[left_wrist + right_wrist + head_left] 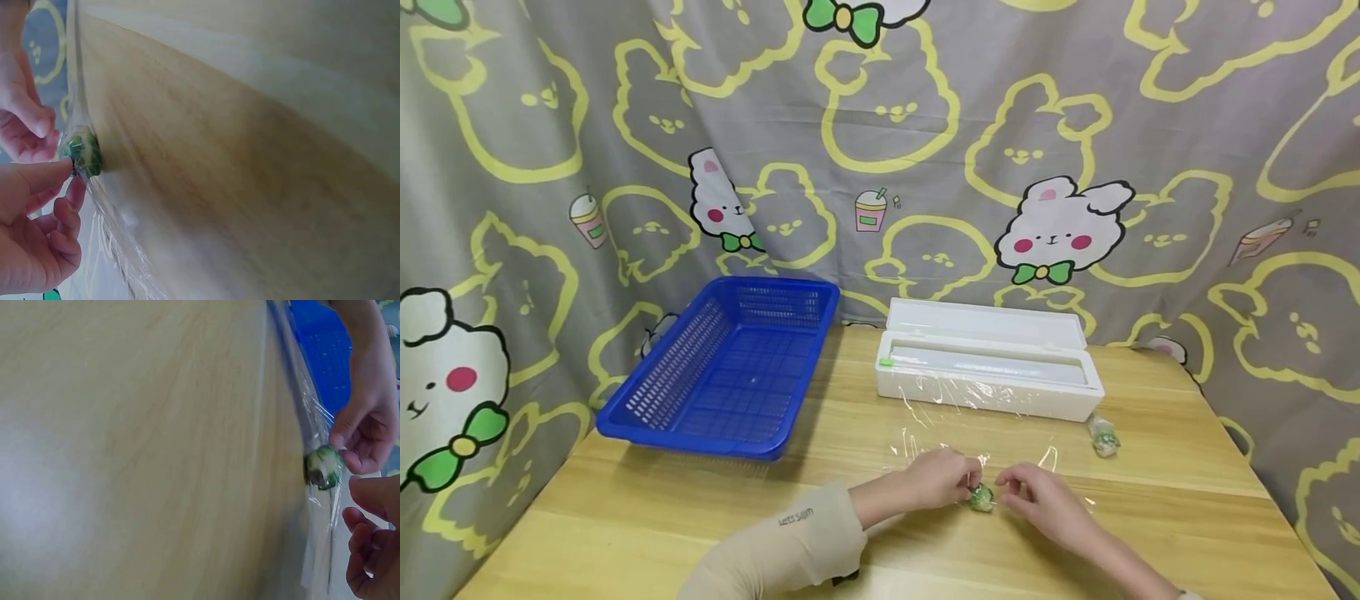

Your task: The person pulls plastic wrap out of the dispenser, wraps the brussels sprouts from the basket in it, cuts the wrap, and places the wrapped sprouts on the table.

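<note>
A small green vegetable with a pale stem end (326,467) lies on a sheet of clear cling film (125,247) spread over the table. In the head view it sits between both hands. My left hand (942,478) pinches the film between thumb and index finger, right at the vegetable's side. My right hand (1047,502) hovers on the other side, fingers loosely bent and thumb apart from them, a short gap from the vegetable. The film runs back to a white dispenser box (985,396), its lid raised and a film roll inside.
A blue plastic basket (805,367) stands at the back left of the wooden table (1187,517). To the right, near the box's corner, lies a second small wrapped green item (1103,437). A patterned grey curtain (917,133) hangs behind and beside the table.
</note>
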Motion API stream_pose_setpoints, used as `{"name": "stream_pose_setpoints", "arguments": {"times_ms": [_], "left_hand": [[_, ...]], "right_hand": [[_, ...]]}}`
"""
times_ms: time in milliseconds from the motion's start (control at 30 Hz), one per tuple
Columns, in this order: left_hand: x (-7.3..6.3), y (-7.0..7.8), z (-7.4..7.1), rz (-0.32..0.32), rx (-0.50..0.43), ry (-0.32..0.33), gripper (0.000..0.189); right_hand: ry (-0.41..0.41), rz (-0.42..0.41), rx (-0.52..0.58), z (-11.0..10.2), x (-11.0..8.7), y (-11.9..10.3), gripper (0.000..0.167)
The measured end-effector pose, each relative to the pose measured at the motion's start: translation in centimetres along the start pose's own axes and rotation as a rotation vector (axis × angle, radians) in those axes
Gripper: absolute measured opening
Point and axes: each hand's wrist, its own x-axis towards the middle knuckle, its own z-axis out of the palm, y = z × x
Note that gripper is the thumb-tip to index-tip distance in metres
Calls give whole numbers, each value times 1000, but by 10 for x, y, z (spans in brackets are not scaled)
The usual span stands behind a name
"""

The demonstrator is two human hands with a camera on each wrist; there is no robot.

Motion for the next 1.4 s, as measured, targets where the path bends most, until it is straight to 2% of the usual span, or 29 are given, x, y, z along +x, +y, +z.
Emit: {"name": "stream_pose_setpoints", "arguments": {"times_ms": [133, 333, 500, 667, 933, 1100, 1267, 1400], "left_hand": [[1, 1, 1, 26, -3, 8, 12], [2, 1, 1, 44, -26, 5, 12], [3, -1, 1, 34, -20, 5, 14], [2, -4, 0, 52, 10, 11, 10], [1, -7, -8, 2, -3, 86, 4], [2, -6, -7, 14, 35, 129, 5], [2, -5, -6, 27, 54, 115, 6], [3, -5, -4, 18, 64, 113, 12]], "right_hand": [[-33, 21, 9, 7, 4, -1, 18], [-33, 56, 28, 15, 5, 1, 20], [-21, 25, 32, 19, 7, 2, 23], [-30, 16, 39, 19, 9, 1, 20], [-81, -2, -65, 11, 19, 2, 16], [-92, -26, -135, 11, 24, 5, 15], [-86, -24, -187, 11, 25, 6, 15], [-88, -17, -186, 11, 25, 6, 17]]}}
